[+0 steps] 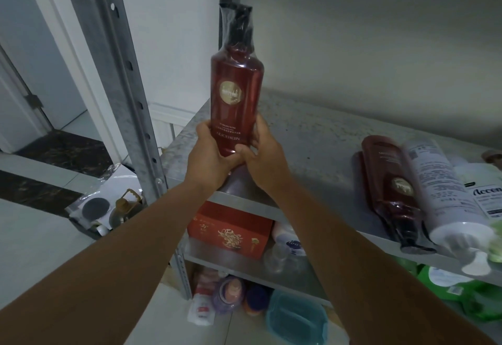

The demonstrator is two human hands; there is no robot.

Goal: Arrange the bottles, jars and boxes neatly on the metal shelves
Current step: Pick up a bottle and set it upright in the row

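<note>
I hold a tall dark red plastic pump bottle (236, 94), sealed in clear film with a round gold emblem on its front, upright over the front left corner of the grey galvanised metal shelf (312, 132). My left hand (210, 154) wraps the lower part of the bottle from the left and my right hand (264, 154) wraps it from the right, both sets of fingers curled round it and the thumbs meeting in front near its base. My hands hide the base, so I cannot tell whether it touches the shelf. Well to the right on the same shelf a second dark red bottle (388, 181) of the same kind lies on its side with its black pump towards me, and a white cylindrical bottle (440, 189) lies touching it on its right. On the shelf below stands an orange-red cardboard box (231, 232) with a gold pattern. The perforated metal upright (127, 78) of the rack rises to my left.
</note>
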